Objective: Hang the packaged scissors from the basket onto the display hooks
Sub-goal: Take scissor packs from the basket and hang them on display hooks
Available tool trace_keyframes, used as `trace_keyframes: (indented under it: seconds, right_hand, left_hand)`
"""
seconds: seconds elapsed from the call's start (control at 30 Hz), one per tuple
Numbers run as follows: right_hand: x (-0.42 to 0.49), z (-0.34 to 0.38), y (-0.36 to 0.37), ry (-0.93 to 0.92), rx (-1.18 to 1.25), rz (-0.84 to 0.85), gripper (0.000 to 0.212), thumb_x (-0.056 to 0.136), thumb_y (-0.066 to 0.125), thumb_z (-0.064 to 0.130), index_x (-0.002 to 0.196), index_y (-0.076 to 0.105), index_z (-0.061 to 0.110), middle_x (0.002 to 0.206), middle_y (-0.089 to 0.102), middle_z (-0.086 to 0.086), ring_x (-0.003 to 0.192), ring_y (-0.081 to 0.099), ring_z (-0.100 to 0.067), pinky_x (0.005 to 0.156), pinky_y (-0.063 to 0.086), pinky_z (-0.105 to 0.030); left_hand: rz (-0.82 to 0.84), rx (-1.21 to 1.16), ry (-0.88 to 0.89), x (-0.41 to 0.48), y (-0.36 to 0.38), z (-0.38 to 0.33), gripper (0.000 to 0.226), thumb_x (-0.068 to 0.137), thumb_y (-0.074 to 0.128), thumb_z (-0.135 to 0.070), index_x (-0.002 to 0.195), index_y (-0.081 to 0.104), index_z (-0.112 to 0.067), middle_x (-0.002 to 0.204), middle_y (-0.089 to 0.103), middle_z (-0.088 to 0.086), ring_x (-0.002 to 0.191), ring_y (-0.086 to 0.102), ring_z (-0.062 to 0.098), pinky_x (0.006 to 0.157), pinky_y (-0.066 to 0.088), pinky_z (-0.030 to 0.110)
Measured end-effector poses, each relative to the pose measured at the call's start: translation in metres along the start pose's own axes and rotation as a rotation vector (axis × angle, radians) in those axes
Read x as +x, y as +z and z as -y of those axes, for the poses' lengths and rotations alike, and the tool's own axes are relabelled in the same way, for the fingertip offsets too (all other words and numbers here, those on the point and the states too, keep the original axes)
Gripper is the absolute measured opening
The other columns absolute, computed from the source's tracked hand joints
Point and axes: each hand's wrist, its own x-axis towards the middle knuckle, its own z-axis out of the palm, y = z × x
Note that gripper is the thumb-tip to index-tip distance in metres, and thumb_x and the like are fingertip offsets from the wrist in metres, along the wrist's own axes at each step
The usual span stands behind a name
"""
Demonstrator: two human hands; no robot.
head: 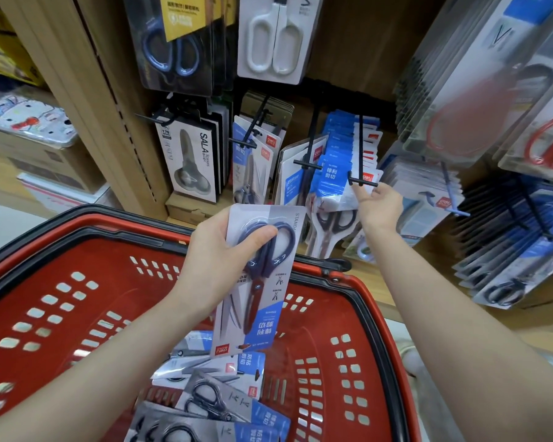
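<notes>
One packaged scissors [259,282] is held above the red basket [77,218] by the left hand [217,260], with the thumb pressed over the handle loops and the blue label end pointing down. The right hand [379,207] is stretched to the tip of a black display hook [361,148], fingers loosely extended against the hanging packs [331,177]; nothing is seen gripped. The transfer from basket to hook appears to be in hand. Next, the pack would likely need to be turned label end up and its hang hole threaded over the hook tip. More packs [217,400] are left in the basket.
</notes>
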Motion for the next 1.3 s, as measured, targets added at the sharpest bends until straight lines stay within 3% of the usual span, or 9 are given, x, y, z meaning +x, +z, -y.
trace_keyframes:
  seconds: [0.3, 0.47, 0.63, 0.77, 0.87, 0.93, 1.07, 1.17, 1.3]
  right_hand:
    - [0.011, 0.006, 0.000, -0.001, -0.173, -0.076, 0.032, 0.088, 0.064, 0.030, 0.111, 0.064, 0.008, 0.107, 0.068, -0.008, 0.101, 0.061, -0.024, 0.078, 0.044, -0.026]
    - [0.002, 0.009, -0.012, -0.030, -0.272, -0.049, 0.032, 0.087, 0.064, 0.038, 0.108, 0.057, 0.014, 0.093, 0.057, 0.003, 0.091, 0.056, -0.017, 0.081, 0.050, -0.038]
    - [0.001, 0.013, -0.017, -0.017, -0.188, 0.035, 0.025, 0.086, 0.067, 0.029, 0.096, 0.053, 0.011, 0.093, 0.057, -0.004, 0.090, 0.058, -0.021, 0.077, 0.048, -0.034]
    - [-0.004, 0.011, -0.017, 0.050, -0.131, 0.097, 0.036, 0.086, 0.067, 0.016, 0.115, 0.052, 0.001, 0.108, 0.060, -0.010, 0.106, 0.059, -0.025, 0.085, 0.045, -0.029]
    - [-0.021, 0.010, -0.026, 0.025, -0.121, 0.135, 0.034, 0.083, 0.065, 0.010, 0.112, 0.050, 0.001, 0.116, 0.057, -0.011, 0.110, 0.055, -0.028, 0.090, 0.049, -0.036]
    - [-0.042, 0.017, -0.039, -0.036, -0.093, 0.154, 0.029, 0.086, 0.061, 0.010, 0.110, 0.047, 0.006, 0.118, 0.053, -0.009, 0.106, 0.054, -0.024, 0.091, 0.047, -0.036]
    - [-0.096, 0.032, -0.077, -0.143, -0.054, 0.240, 0.027, 0.097, 0.051, 0.022, 0.121, 0.045, 0.011, 0.109, 0.051, 0.003, 0.091, 0.050, -0.005, 0.072, 0.038, -0.011]
    - [-0.126, 0.033, -0.103, -0.080, -0.024, 0.352, 0.026, 0.096, 0.050, 0.034, 0.116, 0.045, 0.018, 0.101, 0.052, 0.012, 0.085, 0.049, 0.006, 0.064, 0.039, -0.003]
    - [-0.145, 0.027, -0.135, 0.135, 0.104, 0.562, 0.030, 0.092, 0.058, 0.032, 0.115, 0.058, 0.012, 0.102, 0.066, 0.000, 0.082, 0.062, -0.001, 0.077, 0.052, -0.014]
  left_hand:
    - [-0.028, 0.049, 0.014, 0.000, -0.002, -0.003, 0.020, 0.082, 0.070, -0.015, 0.085, 0.062, -0.034, 0.079, 0.069, -0.018, 0.075, 0.064, -0.006, 0.065, 0.047, 0.007]
    - [-0.054, 0.063, 0.007, -0.002, -0.001, -0.009, 0.022, 0.084, 0.069, -0.013, 0.083, 0.062, -0.035, 0.078, 0.067, -0.021, 0.073, 0.063, -0.010, 0.063, 0.044, 0.004]
    - [-0.083, 0.033, -0.014, -0.007, 0.001, -0.019, 0.014, 0.086, 0.067, -0.016, 0.088, 0.065, -0.030, 0.085, 0.070, -0.015, 0.076, 0.066, -0.004, 0.063, 0.048, 0.008]
    - [-0.129, 0.023, -0.006, -0.012, 0.003, -0.031, 0.011, 0.086, 0.066, -0.020, 0.088, 0.064, -0.030, 0.086, 0.070, -0.015, 0.079, 0.066, -0.003, 0.070, 0.052, 0.013]
    - [-0.170, -0.017, 0.027, -0.016, 0.007, -0.042, 0.011, 0.087, 0.065, -0.021, 0.089, 0.064, -0.032, 0.085, 0.070, -0.018, 0.082, 0.065, -0.005, 0.072, 0.051, 0.013]
    - [-0.213, -0.052, 0.051, -0.018, 0.010, -0.050, 0.011, 0.087, 0.065, -0.023, 0.091, 0.064, -0.033, 0.088, 0.070, -0.018, 0.086, 0.065, -0.005, 0.075, 0.050, 0.012]
    - [-0.329, -0.149, 0.049, -0.017, 0.016, -0.060, 0.006, 0.088, 0.065, -0.029, 0.093, 0.065, -0.033, 0.102, 0.070, -0.005, 0.098, 0.065, 0.009, 0.086, 0.050, 0.030]
    - [-0.418, -0.290, 0.011, -0.017, 0.026, -0.071, 0.013, 0.089, 0.065, -0.029, 0.101, 0.064, -0.024, 0.098, 0.069, -0.009, 0.092, 0.065, 0.003, 0.081, 0.050, 0.025]
    - [-0.413, -0.538, -0.089, -0.022, 0.044, -0.086, 0.021, 0.091, 0.062, -0.032, 0.109, 0.062, -0.022, 0.110, 0.070, -0.003, 0.104, 0.066, 0.014, 0.094, 0.051, 0.037]
